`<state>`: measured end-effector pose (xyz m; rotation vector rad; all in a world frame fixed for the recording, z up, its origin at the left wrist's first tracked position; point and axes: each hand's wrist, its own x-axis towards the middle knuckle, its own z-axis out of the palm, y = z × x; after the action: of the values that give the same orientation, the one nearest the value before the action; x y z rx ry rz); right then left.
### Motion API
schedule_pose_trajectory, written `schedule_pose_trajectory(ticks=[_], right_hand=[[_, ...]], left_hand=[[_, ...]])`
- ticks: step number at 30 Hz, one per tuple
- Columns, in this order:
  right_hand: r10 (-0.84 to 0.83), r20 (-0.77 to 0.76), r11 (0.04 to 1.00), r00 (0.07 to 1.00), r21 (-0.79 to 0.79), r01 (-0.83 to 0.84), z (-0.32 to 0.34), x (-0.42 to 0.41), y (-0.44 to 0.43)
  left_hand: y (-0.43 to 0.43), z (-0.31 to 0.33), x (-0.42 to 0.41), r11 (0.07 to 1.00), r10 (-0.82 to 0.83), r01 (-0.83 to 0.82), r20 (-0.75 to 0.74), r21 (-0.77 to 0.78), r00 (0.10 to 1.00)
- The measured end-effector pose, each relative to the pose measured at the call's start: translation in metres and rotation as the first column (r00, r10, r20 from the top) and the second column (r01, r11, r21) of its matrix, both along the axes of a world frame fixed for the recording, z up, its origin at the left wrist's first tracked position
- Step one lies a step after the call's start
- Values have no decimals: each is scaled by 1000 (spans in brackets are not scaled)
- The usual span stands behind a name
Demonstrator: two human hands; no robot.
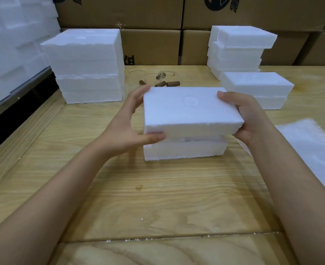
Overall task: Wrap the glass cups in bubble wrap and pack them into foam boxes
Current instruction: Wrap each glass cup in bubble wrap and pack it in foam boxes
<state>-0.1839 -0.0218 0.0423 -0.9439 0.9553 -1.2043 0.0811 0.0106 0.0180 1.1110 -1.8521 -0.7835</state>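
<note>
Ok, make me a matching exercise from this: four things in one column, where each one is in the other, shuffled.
Things: 1 foam lid; 2 bubble wrap; 3 glass cups; 4 tall foam stack.
Places: A far middle of the table; B held between left hand and right hand; C flat at right edge; D standing at left.
Pairs: 1-B, 2-C, 3-A, 4-D.

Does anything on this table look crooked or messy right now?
The white foam lid, gripped by the left hand and right hand, hangs skewed over its white foam base, gap showing. White foam crumbs dot the wooden table.
</note>
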Motion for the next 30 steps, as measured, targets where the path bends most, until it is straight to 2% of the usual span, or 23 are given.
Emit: schedule_pose_trajectory(ticks=[2,7,10,13,18,20,22,24,25,27,30], right_hand=[[-11,-3,999,1000,-51,11,-4,0,0],[-67,-199,993,978,-104,47,-15,0,-5],[-51,-179,995,982,-93,35,-21,3,-6],[-29,-92,994,995,-111,18,-24,7,-6],[-129,-27,972,991,-201,121,-36,12,1],[-128,-134,955,983,-283,86,-39,8,4],[17,-317,928,948,-349,-133,-41,-1,7],[132,-554,878,822,-321,-356,-42,-11,11],[129,-642,868,756,-295,-399,-42,-14,13],[117,-732,858,671,-266,-440,-43,-19,13],[154,-761,834,630,-242,-496,-46,-21,13]], left_hand=[[-1,-5,-1,1000,13,-13,3,-23,1000],[-6,-14,2,1000,13,-12,-46,27,999],[-7,-20,3,997,15,-10,-59,71,998],[-9,-25,5,993,-23,35,-105,116,994],[-13,-29,9,987,-57,75,-126,139,990],[-13,-31,11,984,-74,93,-126,149,989],[-14,-33,12,980,-101,120,-125,160,987],[-15,-33,14,978,-121,138,-110,158,987],[-16,-33,15,977,-128,142,-96,159,987],[-18,-32,17,973,-139,149,-67,176,988],[-21,-32,20,965,-177,174,-1,197,984]])
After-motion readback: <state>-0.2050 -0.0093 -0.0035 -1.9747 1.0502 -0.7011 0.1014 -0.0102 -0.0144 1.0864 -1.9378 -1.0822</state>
